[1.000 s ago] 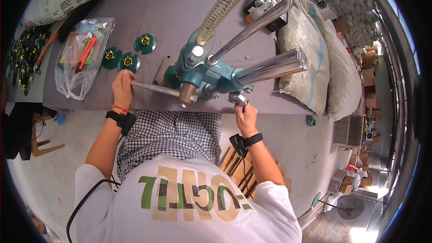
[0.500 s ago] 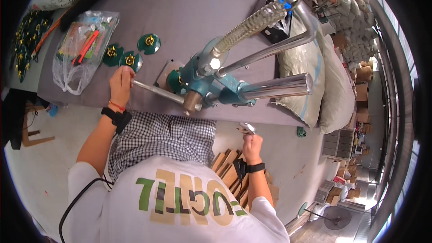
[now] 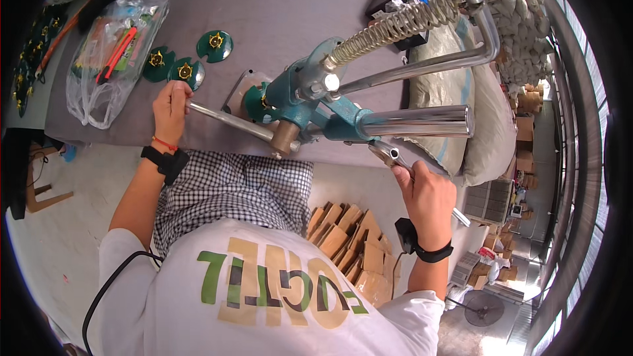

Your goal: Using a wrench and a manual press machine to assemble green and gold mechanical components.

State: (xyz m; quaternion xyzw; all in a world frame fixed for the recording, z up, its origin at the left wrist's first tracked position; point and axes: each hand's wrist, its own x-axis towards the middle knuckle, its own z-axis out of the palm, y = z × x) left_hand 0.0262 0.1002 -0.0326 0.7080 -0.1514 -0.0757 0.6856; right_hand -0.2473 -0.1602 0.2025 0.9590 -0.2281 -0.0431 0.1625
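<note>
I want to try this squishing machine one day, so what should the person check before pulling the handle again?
1. Left hand gripping the thin steel rod: ok, fingers are closed around its end.
2. Right hand gripping the metal lever handle: ok, fist is closed on it.
3. Green disc seated under the teal press: cannot tell, the press head hides most of it.
4. Fingers away from the press head: ok, both hands sit out at the bar ends.
5. Spare green discs within reach: ok, three lie on the grey table beside the left hand.
6. Spring attached: ok at the press; its far end is unclear.
</note>
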